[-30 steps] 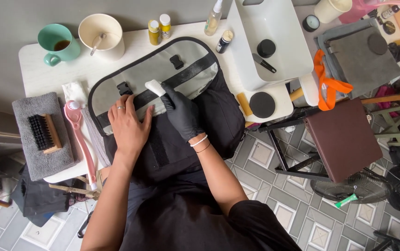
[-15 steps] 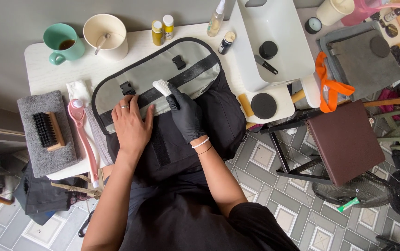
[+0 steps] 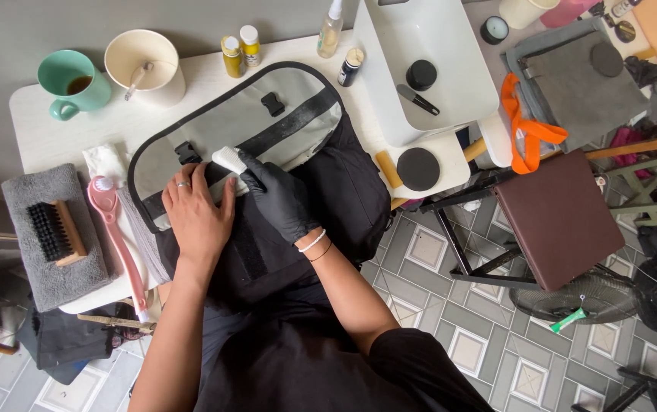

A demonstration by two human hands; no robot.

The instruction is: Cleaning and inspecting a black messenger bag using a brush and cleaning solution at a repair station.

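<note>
On the white table (image 3: 61,141), a grey-and-black messenger bag (image 3: 267,130) lies with its flap spread open; its long axis runs from the near left toward the far right, and its black body hangs over the table's near edge toward the person. The bare left hand (image 3: 197,214) lies flat and open on the bag's near part, fingers spread, gripping nothing. Just right of it, touching it, the black-gloved right hand (image 3: 279,200) is curled around a small white cloth pad (image 3: 229,160) and presses it on the flap, beside a black buckle (image 3: 187,152).

Left of the bag lie a pink long-handled brush (image 3: 118,244) and, farther left, a wooden bristle brush (image 3: 57,229) on a grey towel (image 3: 46,282). Beyond the bag stand two small yellow bottles with white caps (image 3: 240,49), a clear spray bottle (image 3: 330,29) and a dark bottle with a pale lid (image 3: 350,67). Far left of the bag stand a teal mug (image 3: 73,84) and a cream cup (image 3: 145,65). Right of the bag sits a white tray (image 3: 450,84) holding round black tins.
</note>
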